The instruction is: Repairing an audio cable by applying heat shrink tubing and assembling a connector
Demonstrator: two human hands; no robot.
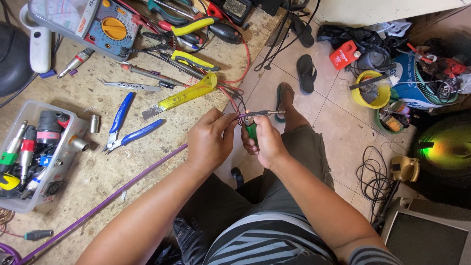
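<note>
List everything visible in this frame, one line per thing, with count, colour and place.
purple cable: one, purple, across the bench to the left hand
lighter: one, green, in the right hand, small flame at the cable end
cutters: two, blue handles, bench centre
utility knife: one, yellow, bench centre
multimeter: one, grey with yellow dial, bench top
plastic box: one, clear, holding connectors, bench left
sandals: black, on the tiled floor
left hand: pinching the cable
right hand: gripping the lighter
</note>
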